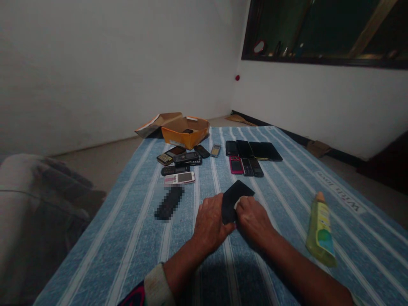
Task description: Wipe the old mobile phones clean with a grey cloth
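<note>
A dark flat slab (230, 204) is held just above or on the blue striped cloth (140, 238), directly in front of the person; which of the two, I cannot tell. The left hand (208, 223) has a narrow grip on its left side, thumb at the near edge. The right hand (253, 221) is closed around a pale wad (237, 203), pressed against the slab's right part.

Beyond the slab and slightly right, a pink phone (236, 165) lies beside two dark phones (251, 167). Behind these is a row of black devices (253, 150), close together. A small silvery phone (215, 150) lies apart, left of that row.

To the left, a pixelated dark item (169, 203) lies nearest, with a white phone (180, 178) just beyond it. Past that is a black phone (175, 170), then a cluster of phones (185, 157), some overlapping.

Farther back sits an open orange box (185, 138) with a dark item (188, 131) inside; a brown flap (159, 124) spreads to its left. Well to the right of the hands is a bottle (320, 233) of yellow-green liquid, its cap farther away than its base. Beyond the cloth are pale walls (127, 63) and a dark-framed window (325, 29) at upper right.
</note>
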A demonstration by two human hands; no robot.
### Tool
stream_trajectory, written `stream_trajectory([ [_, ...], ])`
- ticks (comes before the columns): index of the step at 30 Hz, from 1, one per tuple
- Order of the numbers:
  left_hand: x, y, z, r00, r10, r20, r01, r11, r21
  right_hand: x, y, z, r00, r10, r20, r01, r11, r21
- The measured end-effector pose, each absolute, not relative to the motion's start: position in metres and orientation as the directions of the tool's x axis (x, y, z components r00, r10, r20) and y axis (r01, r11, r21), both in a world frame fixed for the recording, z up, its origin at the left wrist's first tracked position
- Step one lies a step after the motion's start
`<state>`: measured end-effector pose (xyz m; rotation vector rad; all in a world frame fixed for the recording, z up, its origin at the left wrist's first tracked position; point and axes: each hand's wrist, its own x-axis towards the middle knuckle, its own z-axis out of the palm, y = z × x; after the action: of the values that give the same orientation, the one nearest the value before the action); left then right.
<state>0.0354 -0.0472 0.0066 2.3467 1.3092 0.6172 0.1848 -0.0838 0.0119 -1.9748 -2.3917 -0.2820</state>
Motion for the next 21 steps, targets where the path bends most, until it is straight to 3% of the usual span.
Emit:
stream_trajectory([
  [7, 0.021, -0.039, 0.005, 0.546, 0.815, 0.195, 0.619, -0.549, 0.562, 0.163, -0.1, 0.002, -0.357, 0.89, 0.283, 0.934, 0.342, 0.102],
  [14, 0.017, -0.036, 0.01, 0.549, 0.83, 0.1, 0.624, -0.486, 0.612, 0.187, -0.094, -0.002, -0.169, 0.937, 0.306, 0.984, 0.14, 0.114],
  [19, 0.015, -0.032, 0.004, 0.569, 0.817, 0.099, 0.612, -0.5, 0.613, 0.165, -0.111, -0.014, -0.374, 0.846, 0.381, 0.927, 0.347, 0.139],
  [21, 0.014, -0.032, 0.003, 0.577, 0.81, 0.104, 0.601, -0.507, 0.618, 0.165, -0.108, -0.012, -0.387, 0.84, 0.381, 0.922, 0.358, 0.148],
])
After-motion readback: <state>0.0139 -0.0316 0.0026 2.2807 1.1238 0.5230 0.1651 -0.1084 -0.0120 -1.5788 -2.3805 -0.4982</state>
